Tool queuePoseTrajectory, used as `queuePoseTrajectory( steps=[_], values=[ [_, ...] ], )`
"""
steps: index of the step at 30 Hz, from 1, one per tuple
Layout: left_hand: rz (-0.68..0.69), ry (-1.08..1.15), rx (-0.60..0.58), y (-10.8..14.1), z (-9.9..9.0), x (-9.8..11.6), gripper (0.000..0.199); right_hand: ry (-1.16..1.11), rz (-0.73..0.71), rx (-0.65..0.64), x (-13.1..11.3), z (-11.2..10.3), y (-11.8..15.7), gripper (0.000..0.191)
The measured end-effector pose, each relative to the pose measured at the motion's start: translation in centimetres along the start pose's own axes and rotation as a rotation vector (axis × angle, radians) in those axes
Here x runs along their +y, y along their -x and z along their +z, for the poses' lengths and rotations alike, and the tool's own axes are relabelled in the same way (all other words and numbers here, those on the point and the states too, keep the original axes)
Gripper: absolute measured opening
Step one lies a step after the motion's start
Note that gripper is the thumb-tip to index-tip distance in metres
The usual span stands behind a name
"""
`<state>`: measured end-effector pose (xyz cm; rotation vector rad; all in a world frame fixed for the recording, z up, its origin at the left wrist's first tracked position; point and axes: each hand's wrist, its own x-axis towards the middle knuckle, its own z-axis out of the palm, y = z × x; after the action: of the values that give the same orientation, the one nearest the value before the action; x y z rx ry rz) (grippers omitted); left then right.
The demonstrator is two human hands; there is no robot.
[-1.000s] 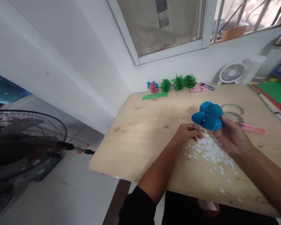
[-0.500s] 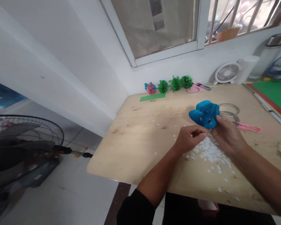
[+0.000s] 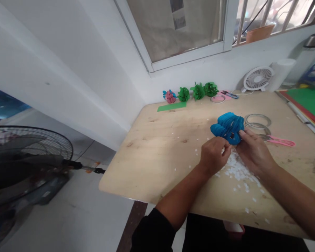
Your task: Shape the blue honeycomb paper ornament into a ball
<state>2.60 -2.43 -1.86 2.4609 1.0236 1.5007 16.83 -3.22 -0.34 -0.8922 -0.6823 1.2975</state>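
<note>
Head view: over the table (image 3: 147, 154), we note the right hand (image 3: 256, 150) gripping blue paper (image 3: 229, 123) at its right edge; the left hand (image 3: 213, 154) is curled, contents unclear. We judge the paper light, easily creased, best held by its edges. White scraps (image 3: 237, 170) lie below.

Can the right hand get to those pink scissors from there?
Probably yes: the pink scissors lie close beside the right hand, with nothing seen between. But that hand is holding the blue paper, so it looks busy.

Blue layered paper piece (image 3: 227, 126), fanned open
</note>
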Motion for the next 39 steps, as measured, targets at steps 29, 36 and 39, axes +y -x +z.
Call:
queuePoseTrajectory(
  steps=[29, 36, 39],
  values=[
    [-0.086, -0.139, -0.164, 0.0, -0.4, 0.2, 0.025, 0.034, -0.063, -0.075, 0.3, 0.6, 0.6, 0.015],
    [-0.057, -0.172, -0.231, -0.3, -0.3, 0.2, 0.030, 0.048, -0.058, -0.101, 0.8, 0.7, 0.9, 0.018],
    [-0.045, -0.198, -0.256, -0.4, -0.4, 0.5, 0.033, 0.047, -0.041, -0.090, 0.9, 0.9, 1.1, 0.017]
  ],
)
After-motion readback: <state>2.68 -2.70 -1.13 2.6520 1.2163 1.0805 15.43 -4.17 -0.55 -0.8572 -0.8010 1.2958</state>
